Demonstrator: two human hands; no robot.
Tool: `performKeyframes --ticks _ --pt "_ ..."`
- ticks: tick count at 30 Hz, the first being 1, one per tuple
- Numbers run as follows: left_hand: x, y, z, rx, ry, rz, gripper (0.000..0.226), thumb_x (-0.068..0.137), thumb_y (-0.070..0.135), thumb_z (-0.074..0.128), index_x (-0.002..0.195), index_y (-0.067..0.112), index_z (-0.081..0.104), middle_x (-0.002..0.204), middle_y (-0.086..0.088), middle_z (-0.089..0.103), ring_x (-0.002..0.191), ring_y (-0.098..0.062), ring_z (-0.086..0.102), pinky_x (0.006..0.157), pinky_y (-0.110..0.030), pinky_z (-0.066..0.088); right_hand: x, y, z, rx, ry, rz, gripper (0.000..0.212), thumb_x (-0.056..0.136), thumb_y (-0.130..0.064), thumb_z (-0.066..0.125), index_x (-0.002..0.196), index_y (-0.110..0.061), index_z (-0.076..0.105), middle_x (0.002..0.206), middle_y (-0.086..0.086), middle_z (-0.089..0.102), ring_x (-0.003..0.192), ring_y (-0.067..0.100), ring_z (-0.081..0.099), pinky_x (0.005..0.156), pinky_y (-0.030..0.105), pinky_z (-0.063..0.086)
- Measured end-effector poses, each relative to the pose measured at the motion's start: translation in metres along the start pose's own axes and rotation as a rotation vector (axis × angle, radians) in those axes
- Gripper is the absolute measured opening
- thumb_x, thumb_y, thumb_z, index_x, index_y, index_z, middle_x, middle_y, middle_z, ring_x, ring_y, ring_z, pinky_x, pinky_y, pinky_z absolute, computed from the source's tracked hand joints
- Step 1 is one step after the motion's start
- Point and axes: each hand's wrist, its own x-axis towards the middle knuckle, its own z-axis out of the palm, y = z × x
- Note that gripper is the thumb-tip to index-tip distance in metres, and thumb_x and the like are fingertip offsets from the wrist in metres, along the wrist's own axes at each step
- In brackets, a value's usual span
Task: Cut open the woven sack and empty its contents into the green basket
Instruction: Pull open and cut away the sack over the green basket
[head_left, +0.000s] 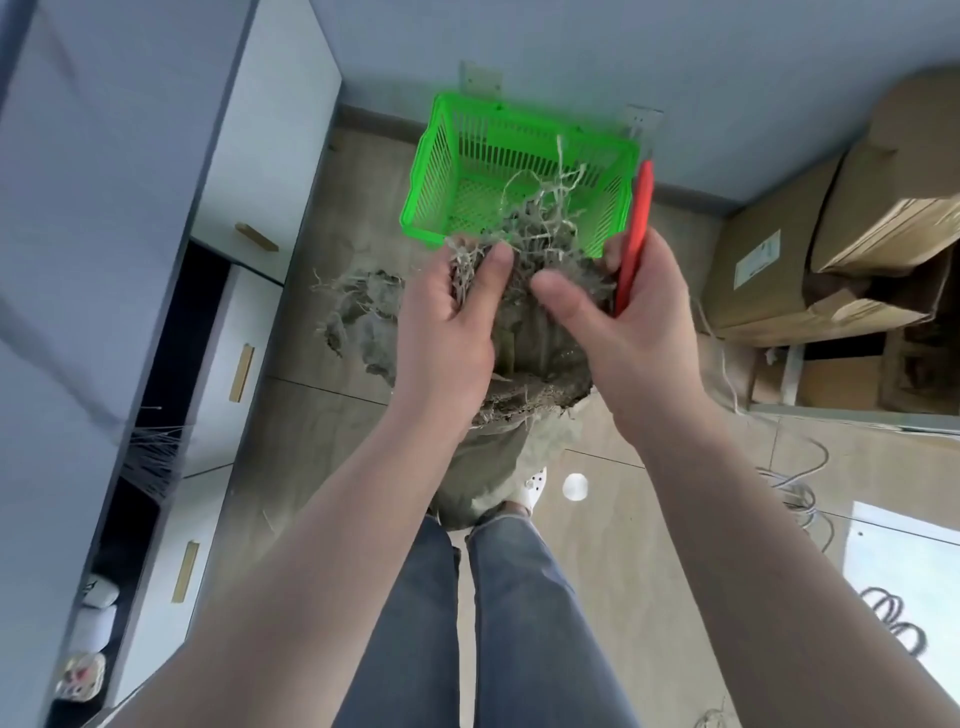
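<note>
A grey-green woven sack (540, 343) with a frayed, cut top hangs between my hands above the floor. My left hand (447, 322) grips the sack's frayed left edge. My right hand (628, 322) holds the right edge and also a red cutter (638, 228) that points up and away. The green basket (519, 171) stands on the floor just beyond the sack, and only its slatted walls and mesh bottom show. Loose pale fibres stick up from the sack's mouth in front of the basket.
A torn grey sack piece (358, 317) lies on the floor to the left. White cabinets with gold handles (241, 371) line the left side. Cardboard boxes (831, 244) are stacked at the right, with loose cables (795, 488) nearby. My legs and a white shoe (532, 491) are below.
</note>
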Motion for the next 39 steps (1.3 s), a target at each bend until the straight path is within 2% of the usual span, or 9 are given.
performKeyframes --ticks 9,13,17,19,21,23,27,33,39 --pt "0.015 -0.019 -0.024 0.552 -0.172 0.423 0.062 0.091 0.057 0.043 0.1 0.001 0.07 0.068 -0.011 0.068 0.057 -0.026 0.061 0.054 -0.031 0.042 0.009 0.003 -0.02 -0.051 -0.241 0.075 0.048 0.071 -0.023 0.085 0.078 -0.027 0.038 0.07 -0.009 0.031 0.062 0.009 0.029 0.064 0.03 0.032" --pt "0.01 -0.01 -0.028 0.371 -0.37 0.232 0.033 0.086 0.057 0.044 0.083 0.031 0.062 0.058 0.007 0.057 0.052 -0.002 0.052 0.052 -0.02 0.039 0.016 0.012 -0.028 0.052 -0.298 0.194 0.057 0.052 -0.049 0.091 0.077 -0.031 0.042 0.076 0.007 0.028 0.069 0.03 0.031 0.073 0.048 0.037" --pt "0.012 -0.004 -0.038 0.257 -0.577 0.086 0.024 0.065 0.053 0.07 0.084 0.042 0.06 0.073 0.03 0.065 0.072 0.016 0.061 0.064 -0.002 0.04 0.014 0.02 -0.034 0.28 -0.541 0.335 0.064 0.045 -0.031 0.096 0.082 -0.021 0.045 0.074 0.002 0.048 0.072 0.02 0.053 0.073 0.034 0.053" --pt "0.016 -0.007 -0.043 0.269 -0.629 0.101 0.03 0.064 0.052 0.07 0.091 0.043 0.063 0.08 0.036 0.065 0.08 0.02 0.06 0.07 0.0 0.039 0.014 0.02 -0.033 0.184 -0.619 0.304 0.066 0.042 -0.033 0.096 0.084 -0.019 0.047 0.085 0.009 0.055 0.084 0.024 0.058 0.09 0.054 0.053" --pt "0.019 -0.008 -0.045 0.289 -0.662 0.108 0.039 0.068 0.053 0.066 0.103 0.034 0.066 0.094 0.029 0.067 0.089 0.017 0.059 0.08 -0.006 0.04 0.017 0.019 -0.035 0.147 -0.62 0.291 0.063 0.041 -0.037 0.096 0.083 -0.022 0.051 0.089 0.012 0.057 0.089 0.028 0.061 0.095 0.06 0.048" --pt "0.021 -0.01 -0.045 0.327 -0.698 0.101 0.044 0.073 0.053 0.061 0.107 0.024 0.065 0.098 0.021 0.067 0.091 0.007 0.061 0.083 -0.016 0.042 0.02 0.021 -0.037 0.147 -0.595 0.282 0.058 0.04 -0.037 0.096 0.077 -0.028 0.052 0.078 0.002 0.055 0.08 0.022 0.059 0.086 0.048 0.053" --pt "0.022 -0.01 -0.048 0.308 -0.763 0.053 0.031 0.078 0.052 0.055 0.083 0.022 0.058 0.062 0.023 0.059 0.056 0.009 0.05 0.059 -0.014 0.037 0.02 0.024 -0.036 0.197 -0.559 0.283 0.055 0.04 -0.036 0.096 0.071 -0.032 0.05 0.07 -0.007 0.04 0.069 0.017 0.042 0.073 0.035 0.038" --pt "0.018 -0.018 -0.055 0.251 -0.791 0.026 0.029 0.082 0.049 0.053 0.092 0.023 0.063 0.087 0.001 0.072 0.082 -0.016 0.067 0.082 -0.035 0.049 0.021 0.016 -0.039 0.038 -0.651 0.267 0.051 0.057 -0.022 0.09 0.076 -0.025 0.043 0.067 -0.013 0.025 0.057 0.005 0.027 0.056 0.019 0.025" --pt "0.012 -0.029 -0.042 -0.113 -0.676 -0.196 0.025 0.071 0.045 0.075 0.082 0.023 0.072 0.085 0.003 0.072 0.082 -0.013 0.067 0.087 -0.032 0.05 0.019 0.02 -0.03 0.124 -0.567 0.326 0.053 0.049 -0.03 0.091 0.081 -0.022 0.048 0.069 -0.011 0.036 0.066 0.009 0.037 0.078 0.034 0.032"
